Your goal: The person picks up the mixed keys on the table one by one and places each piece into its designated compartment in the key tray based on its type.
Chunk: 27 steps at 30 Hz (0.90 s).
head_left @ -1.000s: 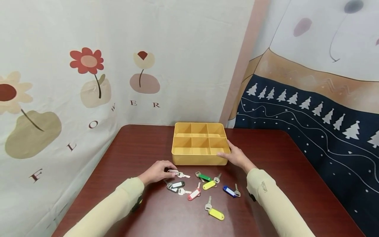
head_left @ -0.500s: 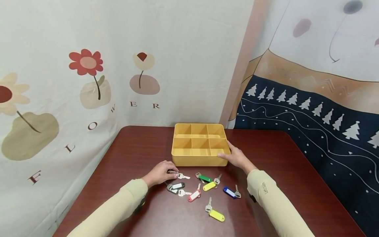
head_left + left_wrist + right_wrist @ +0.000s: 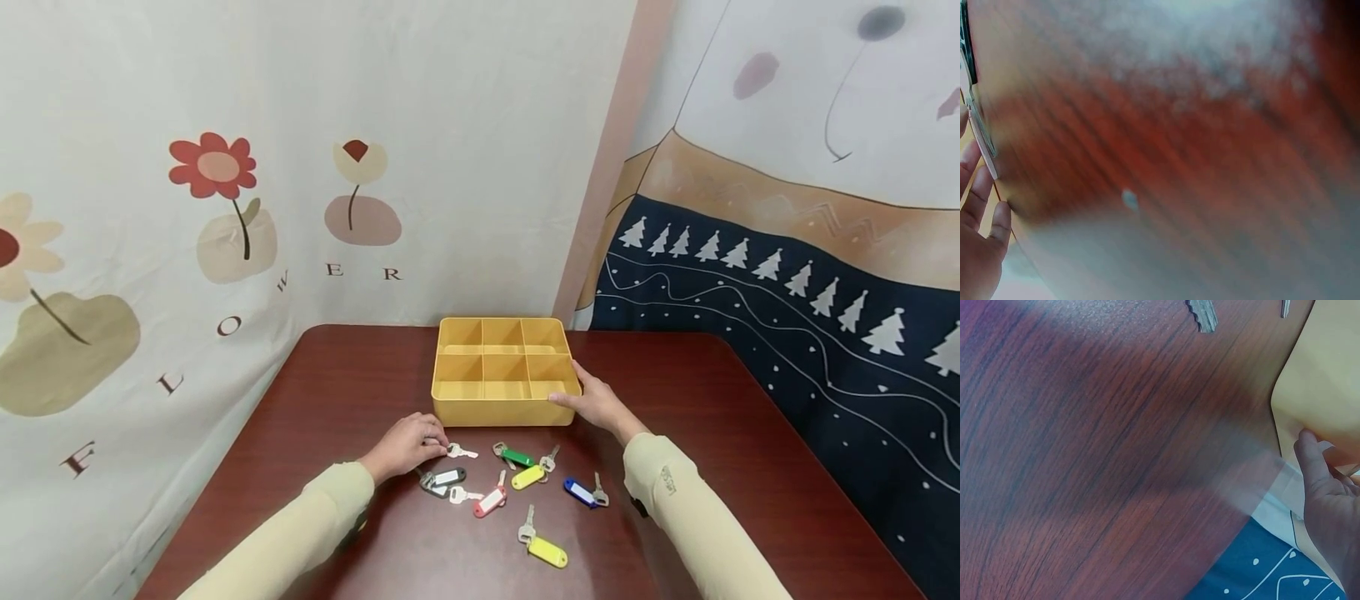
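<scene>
1. Edged slightly rightward since the earlier frame, a person's left hand (image 3: 407, 446) now covers the pale tag that showed at its fingertips beside a silver key (image 3: 462, 451).

2. Curled fingers meet the near end of that key, just below the box at mid-frame; whether they pinch the tag or merely rest on it, the pictures cannot tell. From the left wrist, a pale strip (image 3: 986, 153) lies against them.

3. At right of centre, the right hand (image 3: 597, 405) grips the near right corner of a yellow box (image 3: 504, 413), thumb over the front rim and fingers along the outer side, apparently to steady it.

4. Six compartments face upward, none showing a key; the box's place, just beyond the keys, seems chosen to keep both within reach.

5. Scattered flat across the lower centre of the counter (image 3: 360, 367) are dark tags (image 3: 449, 477), a red tag (image 3: 491, 502), a green tag (image 3: 518, 457), a blue tag (image 3: 580, 492) and two yellow tags (image 3: 547, 552), spaced loosely enough, it appears, for picking singly, though some overlap.
</scene>
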{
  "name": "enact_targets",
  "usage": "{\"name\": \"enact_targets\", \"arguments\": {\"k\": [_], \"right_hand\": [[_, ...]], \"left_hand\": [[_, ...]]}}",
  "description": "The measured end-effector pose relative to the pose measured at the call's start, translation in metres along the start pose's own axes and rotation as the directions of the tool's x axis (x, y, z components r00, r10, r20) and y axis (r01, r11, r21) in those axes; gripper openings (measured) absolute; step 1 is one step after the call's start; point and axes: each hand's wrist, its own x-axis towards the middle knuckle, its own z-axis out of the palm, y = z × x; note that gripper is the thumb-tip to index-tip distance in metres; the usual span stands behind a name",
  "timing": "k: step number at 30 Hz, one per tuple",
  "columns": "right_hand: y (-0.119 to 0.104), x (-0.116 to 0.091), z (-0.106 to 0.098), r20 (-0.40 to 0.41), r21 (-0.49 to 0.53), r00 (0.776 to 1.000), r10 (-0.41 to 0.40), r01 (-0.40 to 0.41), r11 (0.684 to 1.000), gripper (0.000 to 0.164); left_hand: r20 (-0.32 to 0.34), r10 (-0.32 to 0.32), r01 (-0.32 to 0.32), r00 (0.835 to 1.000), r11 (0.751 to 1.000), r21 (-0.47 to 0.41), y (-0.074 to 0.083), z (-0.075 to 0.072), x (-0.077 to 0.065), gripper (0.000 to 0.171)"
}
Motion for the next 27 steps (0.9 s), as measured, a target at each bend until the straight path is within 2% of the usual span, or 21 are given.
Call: {"name": "enact_targets", "arguments": {"k": [6, 11, 18, 27], "right_hand": [[0.001, 0.000, 0.002, -0.005, 0.001, 1.000, -0.004, 0.004, 1.000, 0.095], [0.002, 0.000, 0.001, -0.007, 0.008, 1.000, -0.019, 0.019, 1.000, 0.094], [0.002, 0.001, 0.000, -0.006, 0.003, 1.000, -0.009, 0.009, 1.000, 0.097], [0.001, 0.000, 0.000, -0.008, -0.002, 1.000, -0.009, 0.009, 1.000, 0.098]], "left_hand": [[-0.047, -0.011, 0.008, 0.999, 0.998, -0.067, 0.005, -0.001, -0.004, 0.006], [-0.086, -0.061, 0.047, 0.994, 0.988, -0.150, 0.011, -0.003, -0.003, 0.005], [-0.116, -0.144, 0.106, 0.983, 0.954, -0.281, 0.020, -0.011, 0.002, 0.005], [-0.114, -0.229, 0.174, 0.967, 0.915, -0.363, 0.028, -0.028, 0.004, 0.005]]}}
